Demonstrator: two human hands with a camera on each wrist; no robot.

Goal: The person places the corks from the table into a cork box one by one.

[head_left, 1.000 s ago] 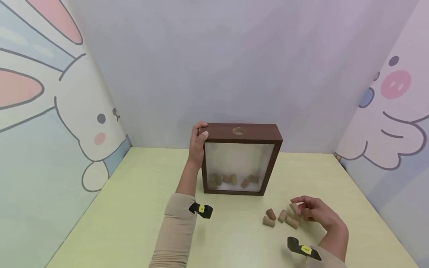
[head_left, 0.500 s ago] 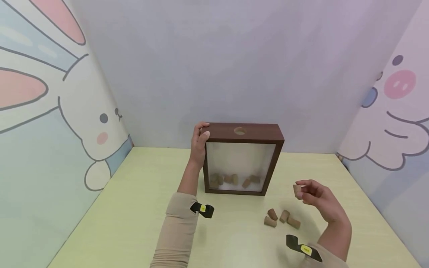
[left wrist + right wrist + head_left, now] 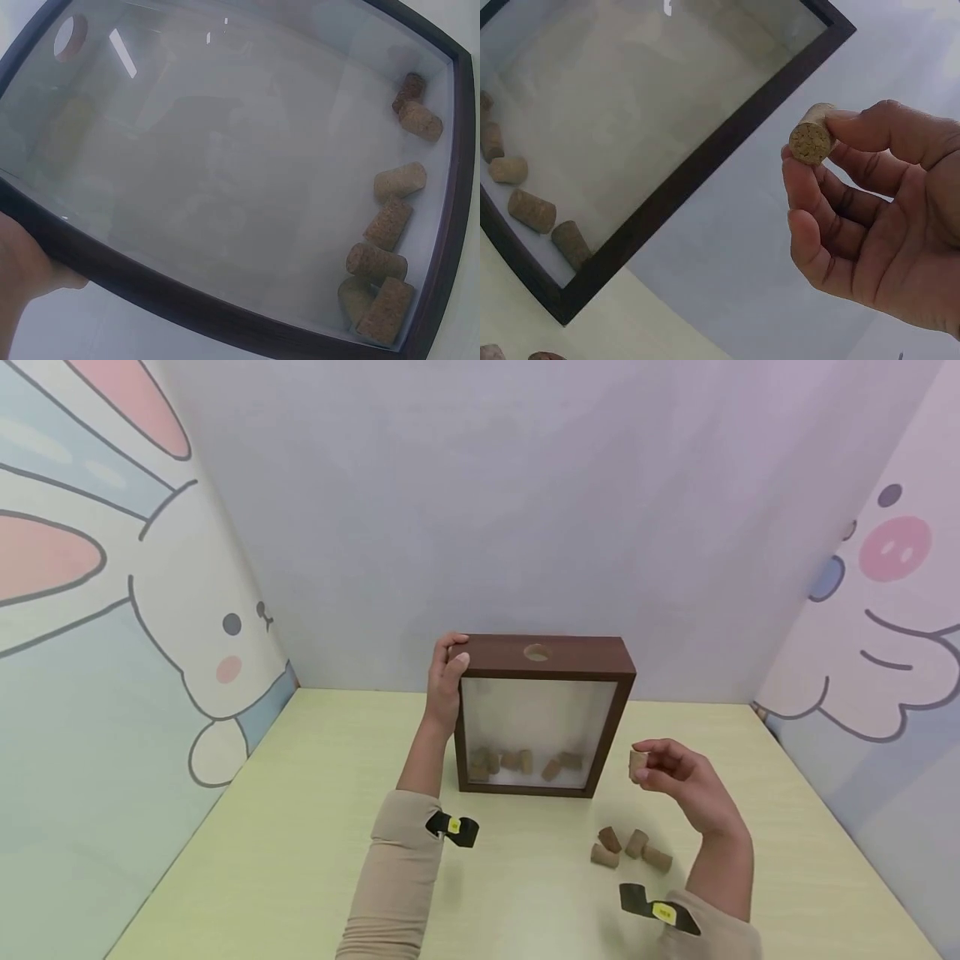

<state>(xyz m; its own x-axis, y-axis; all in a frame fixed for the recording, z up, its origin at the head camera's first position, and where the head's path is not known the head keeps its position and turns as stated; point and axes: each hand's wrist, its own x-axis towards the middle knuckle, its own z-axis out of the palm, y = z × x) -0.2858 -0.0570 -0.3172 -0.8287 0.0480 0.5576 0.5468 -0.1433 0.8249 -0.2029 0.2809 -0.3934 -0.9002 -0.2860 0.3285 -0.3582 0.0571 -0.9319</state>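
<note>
A dark brown shadow box (image 3: 547, 675) with a clear front stands upright on the table, a round hole (image 3: 537, 652) in its top. Several corks lie along its bottom inside, among them a pale cork (image 3: 400, 181). My left hand (image 3: 443, 685) grips the box's upper left corner, thumb in front and fingers over the top. To the right of the box, my right hand (image 3: 686, 777) pinches a cork (image 3: 812, 135) between thumb and fingers, raised above the table. In the right wrist view the cork's round speckled end shows.
Several loose corks (image 3: 636, 844) lie on the pale yellow table (image 3: 300, 860) in front of the box's right side. Behind the box rises a plain wall (image 3: 480, 510). Side walls carry a cartoon rabbit (image 3: 225, 610) and a pig (image 3: 896, 552).
My right hand has lifted a cork off the table beside the loose ones, then moved up and left toward the box. The left hand keeps its grip on the box.
</note>
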